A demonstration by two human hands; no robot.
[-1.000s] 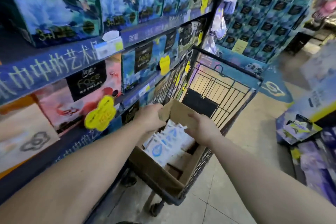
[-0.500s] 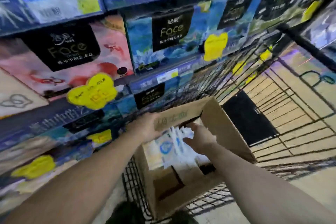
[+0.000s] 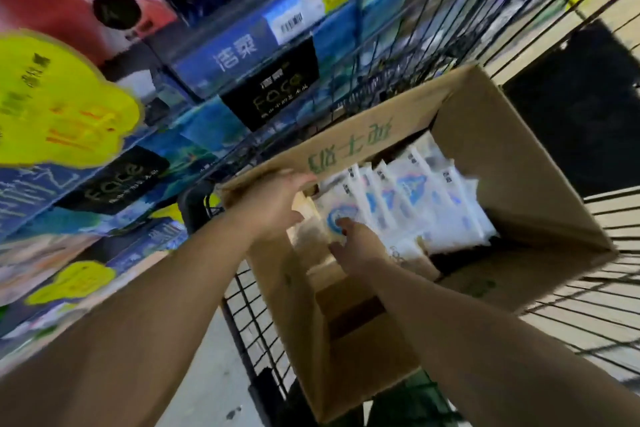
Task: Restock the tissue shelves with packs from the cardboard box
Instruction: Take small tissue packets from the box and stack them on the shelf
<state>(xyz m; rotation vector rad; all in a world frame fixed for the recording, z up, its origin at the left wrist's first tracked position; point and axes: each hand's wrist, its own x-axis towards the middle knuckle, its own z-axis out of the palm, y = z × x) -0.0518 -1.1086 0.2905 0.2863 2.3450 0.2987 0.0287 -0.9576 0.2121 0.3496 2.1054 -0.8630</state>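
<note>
An open cardboard box (image 3: 512,163) stands in a wire shopping cart. Inside it a row of white tissue packs (image 3: 412,198) with blue prints stands on edge. My left hand (image 3: 277,204) rests at the box's left rim, fingers spread over the nearest packs. My right hand (image 3: 356,246) is inside the box, its fingertips touching the closest pack (image 3: 334,215); whether it grips the pack is unclear. The tissue shelves (image 3: 221,59) rise on the left, filled with blue and pink packs.
The black wire cart (image 3: 381,55) surrounds the box and stands hard against the shelves. Yellow price tags (image 3: 62,104) stick out from the shelf edges. Pale floor (image 3: 207,374) shows at the bottom beside the cart.
The view has tilted down and closer to the box. Both hands have gone deeper into it, the right one dropping onto the nearest pack.
</note>
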